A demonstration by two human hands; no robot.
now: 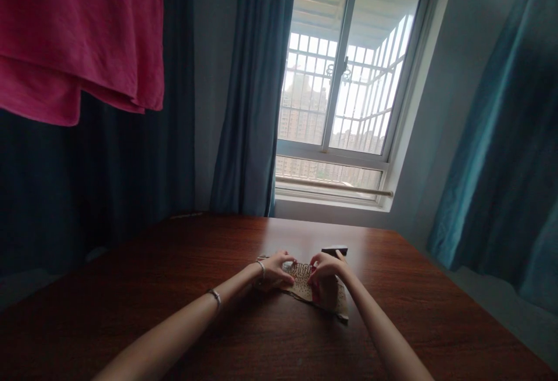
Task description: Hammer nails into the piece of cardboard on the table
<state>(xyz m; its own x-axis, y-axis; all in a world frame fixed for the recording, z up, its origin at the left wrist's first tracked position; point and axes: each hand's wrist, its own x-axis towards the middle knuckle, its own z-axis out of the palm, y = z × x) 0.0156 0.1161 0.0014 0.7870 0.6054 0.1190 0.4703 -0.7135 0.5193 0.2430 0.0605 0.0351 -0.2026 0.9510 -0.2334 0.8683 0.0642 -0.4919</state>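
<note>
A tan sheet with dark spots (300,289), cloth or paper, lies rumpled on the brown wooden table (209,334). My left hand (275,268) rests over its left end, thumb and fingers spread in a curve. Close by those fingers is a small pale, clear-looking thing (286,266), too small to name. At the sheet's right part, my right hand (325,266) has its fingers curled round a red strip (315,293), which shows below the hand too. Some of the strip is hidden by that hand.
Just behind my right hand lies a flat dark object with a pale top (335,250). Beyond the table's far edge are a barred window (325,146) and blue curtains (255,90). A pink cloth (87,38) hangs at the upper left.
</note>
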